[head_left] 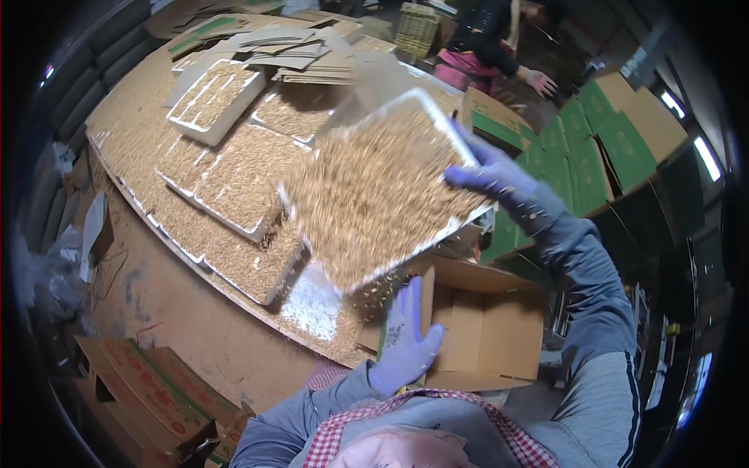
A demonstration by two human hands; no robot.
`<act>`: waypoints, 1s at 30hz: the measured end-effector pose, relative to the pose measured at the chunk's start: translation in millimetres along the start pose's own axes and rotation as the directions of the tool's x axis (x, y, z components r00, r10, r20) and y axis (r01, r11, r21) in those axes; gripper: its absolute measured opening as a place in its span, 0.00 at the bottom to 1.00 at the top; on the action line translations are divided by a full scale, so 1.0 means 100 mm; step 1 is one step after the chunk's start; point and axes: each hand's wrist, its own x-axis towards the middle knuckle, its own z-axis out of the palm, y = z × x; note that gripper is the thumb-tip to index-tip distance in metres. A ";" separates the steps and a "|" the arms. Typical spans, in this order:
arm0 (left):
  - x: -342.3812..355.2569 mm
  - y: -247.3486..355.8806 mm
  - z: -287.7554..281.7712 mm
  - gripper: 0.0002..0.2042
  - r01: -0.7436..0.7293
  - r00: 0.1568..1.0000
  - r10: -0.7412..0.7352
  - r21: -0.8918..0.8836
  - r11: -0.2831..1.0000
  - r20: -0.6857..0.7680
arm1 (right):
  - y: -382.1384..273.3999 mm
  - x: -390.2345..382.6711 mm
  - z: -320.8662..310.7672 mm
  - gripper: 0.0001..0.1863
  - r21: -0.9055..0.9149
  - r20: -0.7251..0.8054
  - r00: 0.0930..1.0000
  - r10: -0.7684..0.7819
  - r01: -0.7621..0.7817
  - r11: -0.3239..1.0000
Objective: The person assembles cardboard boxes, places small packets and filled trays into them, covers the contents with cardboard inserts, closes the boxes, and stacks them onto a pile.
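Find the flake-filled tray (454, 227) above-left of the carton (509, 337), rim-clasped by the right hand (493, 170). Expect light, stiff, spill-prone handling; support opposite rims (see left hand (406, 347): empty, spread beside the carton).

the gloved right hand (499, 171) grips the right rim of a blurred white tray (450, 228) full of brown flakes, a few loose bits below it. the gloved left hand (406, 343) is spread beside an open cardboard box (488, 320). more filled trays (226, 179) cover the table, flattened cardboard (300, 62) behind; green boxes (569, 160) stand right, near another person's hand (538, 82)
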 end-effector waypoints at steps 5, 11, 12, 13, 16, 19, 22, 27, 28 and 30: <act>0.18 -0.01 0.05 0.36 0.033 0.993 -0.069 -0.334 0.942 -0.094 | -0.68 -1.24 -0.30 0.43 -0.018 -0.492 0.870 -0.022 0.015 1.000; 0.39 0.32 -0.01 0.33 0.120 0.975 -0.170 -0.303 0.945 -0.144 | -0.82 -2.42 -0.14 0.46 -0.023 -0.592 0.790 0.161 -0.216 0.976; 0.40 0.38 -0.06 0.32 0.120 0.971 -0.197 -0.429 0.895 -0.138 | -0.78 -2.40 -0.03 0.45 0.045 -0.557 0.798 0.232 -0.250 0.967; 0.39 0.41 -0.12 0.32 0.114 0.967 -0.220 -0.547 0.830 -0.132 | -0.75 -2.39 0.06 0.44 0.110 -0.515 0.803 0.299 -0.283 0.953; 0.38 0.44 -0.23 0.31 0.229 0.959 -0.282 -0.631 0.742 0.016 | -0.16 -2.28 0.15 0.42 0.223 -0.380 0.806 0.453 -0.395 0.891; 0.36 0.05 -0.21 0.30 0.081 0.993 -0.114 -0.491 0.868 -0.039 | 0.60 -2.29 0.17 0.29 0.195 -0.309 0.779 0.546 -0.509 0.838; 0.16 0.10 -0.16 0.30 0.013 1.000 -0.015 -0.084 0.996 -0.014 | 1.01 -2.29 0.10 0.12 -0.905 -0.027 0.836 0.548 -0.254 0.342; 0.13 -0.01 -0.25 0.28 0.018 0.998 -0.019 -0.022 1.000 -0.067 | 0.24 -0.72 0.12 0.11 -0.509 -0.161 0.979 0.124 -0.190 0.840; 0.19 -0.14 -0.29 0.26 -0.011 0.999 0.004 -0.134 0.991 -0.050 | 0.32 -0.40 0.03 0.14 -0.535 -0.232 0.968 0.097 -0.210 0.818; 0.53 -0.33 -0.43 0.26 -0.001 0.995 -0.001 -0.018 1.000 -0.099 | 1.01 0.10 -0.41 0.19 -0.792 -0.188 0.982 0.008 -0.156 0.590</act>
